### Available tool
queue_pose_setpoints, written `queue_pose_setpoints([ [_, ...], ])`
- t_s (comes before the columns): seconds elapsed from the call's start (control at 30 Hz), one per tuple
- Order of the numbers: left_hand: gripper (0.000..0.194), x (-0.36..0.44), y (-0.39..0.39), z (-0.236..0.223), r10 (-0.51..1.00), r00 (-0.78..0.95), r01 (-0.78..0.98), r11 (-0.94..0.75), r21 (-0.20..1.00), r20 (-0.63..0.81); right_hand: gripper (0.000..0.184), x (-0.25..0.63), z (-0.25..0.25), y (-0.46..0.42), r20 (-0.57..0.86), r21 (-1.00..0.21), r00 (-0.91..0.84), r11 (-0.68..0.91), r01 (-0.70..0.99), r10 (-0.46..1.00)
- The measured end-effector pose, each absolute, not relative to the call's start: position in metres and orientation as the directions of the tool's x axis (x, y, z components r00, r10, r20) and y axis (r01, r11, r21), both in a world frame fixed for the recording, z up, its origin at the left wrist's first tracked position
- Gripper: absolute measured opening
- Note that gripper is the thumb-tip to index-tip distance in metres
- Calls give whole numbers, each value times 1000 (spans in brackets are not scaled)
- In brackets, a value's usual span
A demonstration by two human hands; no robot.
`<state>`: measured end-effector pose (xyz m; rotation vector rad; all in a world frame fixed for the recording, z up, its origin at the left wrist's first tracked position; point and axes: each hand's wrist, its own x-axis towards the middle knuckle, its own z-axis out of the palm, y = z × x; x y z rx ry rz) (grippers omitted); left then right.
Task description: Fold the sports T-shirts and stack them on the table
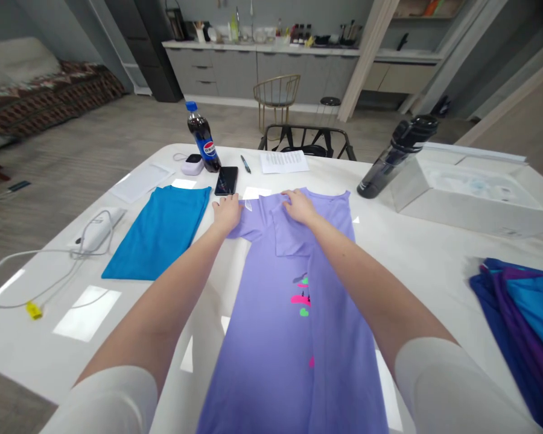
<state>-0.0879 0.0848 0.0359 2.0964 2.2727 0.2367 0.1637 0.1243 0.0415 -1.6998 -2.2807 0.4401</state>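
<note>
A purple T-shirt (271, 313) lies lengthwise on the table in front of me, its right side folded inward over a pink and green print. The folded-over sleeve rests on the upper part. My left hand (227, 212) grips the end of the left sleeve, fingers closed at the fabric. My right hand (298, 207) is closed on cloth near the neckline, at the top of the folded-over sleeve; its fingertips partly hide behind the hand. Left of the shirt lies a folded blue garment (160, 232), touched by neither hand.
Beyond the shirt are a phone (227, 181), a cola bottle (203, 138), a pen (245, 164) and printed paper (284, 161). A black tumbler (396, 157) stands beside a white box (461, 205). Folded clothes (520, 319) lie right; a power strip (97, 230) with cables lies left.
</note>
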Motion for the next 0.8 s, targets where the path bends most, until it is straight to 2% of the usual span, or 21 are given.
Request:
queue_pose_setpoints([
  [0.07,38,-97,93,36,993,-107,986,99,137,50,48,155,36,145,-1,-356,-266,248,901,964],
  [0.13,30,-105,98,40,987,-157,971,161,178,-35,50,151,30,159,-1,-329,-265,250,911,964],
  [0.23,24,-116,99,50,968,-216,929,243,279,-125,36,152,22,172,21,-332,-316,305,893,948],
  [0.3,24,-124,93,61,973,-203,895,229,383,-106,26,154,18,177,28,-362,-348,334,870,937],
  [0.4,23,-130,77,86,993,-106,763,117,635,-56,19,156,17,181,50,-414,-347,335,846,937],
  [0.5,25,-110,60,120,998,-16,491,63,869,-63,18,160,26,179,138,-527,-306,331,783,942],
  [0.57,29,-76,52,141,996,36,305,61,950,-75,18,168,36,176,205,-623,-262,332,708,943],
  [0.67,32,0,45,156,986,164,87,17,996,-31,19,196,51,166,237,-753,-185,301,585,954],
  [0.73,32,51,46,151,959,282,-19,34,999,-27,22,223,57,154,165,-842,-121,203,500,979],
  [0.8,33,88,49,134,925,373,-42,96,995,-73,25,255,58,137,37,-909,-11,38,414,999],
])
